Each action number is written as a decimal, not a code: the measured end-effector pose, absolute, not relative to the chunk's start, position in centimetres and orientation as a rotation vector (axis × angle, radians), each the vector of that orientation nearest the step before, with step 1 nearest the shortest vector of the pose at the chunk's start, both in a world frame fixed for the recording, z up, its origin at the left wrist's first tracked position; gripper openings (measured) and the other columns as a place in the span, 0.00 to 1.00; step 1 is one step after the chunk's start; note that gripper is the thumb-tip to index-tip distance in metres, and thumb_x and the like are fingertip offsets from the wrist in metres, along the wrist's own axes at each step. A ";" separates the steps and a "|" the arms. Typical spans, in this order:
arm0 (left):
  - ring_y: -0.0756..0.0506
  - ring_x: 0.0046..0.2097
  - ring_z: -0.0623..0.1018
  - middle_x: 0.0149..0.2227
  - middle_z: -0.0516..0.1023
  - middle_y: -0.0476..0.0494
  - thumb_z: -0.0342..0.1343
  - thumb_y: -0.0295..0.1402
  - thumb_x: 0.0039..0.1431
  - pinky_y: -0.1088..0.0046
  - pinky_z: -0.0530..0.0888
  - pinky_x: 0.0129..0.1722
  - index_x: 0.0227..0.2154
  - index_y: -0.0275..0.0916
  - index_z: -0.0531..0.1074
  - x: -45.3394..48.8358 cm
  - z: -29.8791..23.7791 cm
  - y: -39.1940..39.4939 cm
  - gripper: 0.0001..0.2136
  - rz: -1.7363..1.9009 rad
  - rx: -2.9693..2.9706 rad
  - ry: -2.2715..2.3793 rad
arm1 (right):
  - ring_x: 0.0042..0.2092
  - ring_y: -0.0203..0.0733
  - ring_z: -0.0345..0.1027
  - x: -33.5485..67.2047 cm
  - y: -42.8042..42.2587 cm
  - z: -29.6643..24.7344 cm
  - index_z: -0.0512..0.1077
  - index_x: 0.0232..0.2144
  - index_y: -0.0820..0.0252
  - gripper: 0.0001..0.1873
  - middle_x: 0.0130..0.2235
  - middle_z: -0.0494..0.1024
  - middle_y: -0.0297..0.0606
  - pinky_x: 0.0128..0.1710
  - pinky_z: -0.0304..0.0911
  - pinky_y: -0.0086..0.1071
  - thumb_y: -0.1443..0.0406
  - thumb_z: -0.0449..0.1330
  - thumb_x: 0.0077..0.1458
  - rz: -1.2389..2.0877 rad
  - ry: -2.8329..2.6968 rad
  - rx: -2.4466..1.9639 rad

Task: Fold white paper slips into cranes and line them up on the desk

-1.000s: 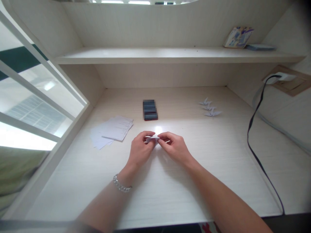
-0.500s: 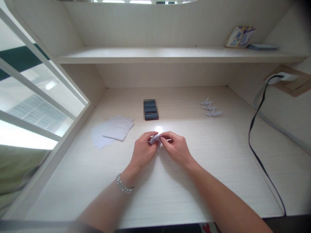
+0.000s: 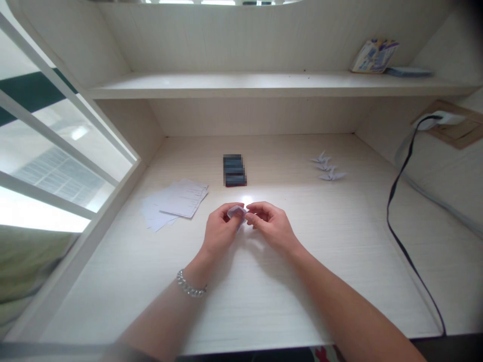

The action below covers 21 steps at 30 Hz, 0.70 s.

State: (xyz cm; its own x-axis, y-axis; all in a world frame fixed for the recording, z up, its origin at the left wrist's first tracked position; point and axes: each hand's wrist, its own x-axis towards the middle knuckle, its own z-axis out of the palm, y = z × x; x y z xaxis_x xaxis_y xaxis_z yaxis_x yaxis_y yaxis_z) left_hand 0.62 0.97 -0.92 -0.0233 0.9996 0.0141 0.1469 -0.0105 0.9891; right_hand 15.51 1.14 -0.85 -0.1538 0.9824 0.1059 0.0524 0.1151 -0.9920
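A small piece of folded white paper (image 3: 234,211) is pinched between the thumb and fingers of my left hand (image 3: 222,225), above the middle of the desk. A silver chain bracelet (image 3: 190,285) circles my left wrist. My right hand (image 3: 272,221) has its thumb and forefinger closed at the right edge of the same folded paper. Part of the paper is hidden behind my fingers. Several white paper cranes (image 3: 327,168) stand in a row toward the back right of the desk.
Loose white paper sheets (image 3: 184,198) lie fanned at the left. A dark phone-like rectangle (image 3: 234,171), its face blurred, lies behind my hands. A black cable (image 3: 392,221) runs down the right side from a wall socket. Above, a shelf (image 3: 241,80) carries a small box (image 3: 374,56).
The folded paper has turned in my left hand and now shows a flatter face. My right fingertips have shifted slightly around its right edge. The other things stay put.
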 end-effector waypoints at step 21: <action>0.44 0.34 0.76 0.34 0.78 0.38 0.62 0.39 0.46 0.67 0.72 0.36 0.39 0.32 0.74 0.7 -1.5 1.0 0.19 1.187 0.976 1.130 | 0.26 0.32 0.68 15.6 1.0 -0.6 0.70 0.38 0.59 0.10 0.37 0.74 0.37 0.28 0.65 0.30 0.66 0.55 0.53 1.338 -1.514 -1.099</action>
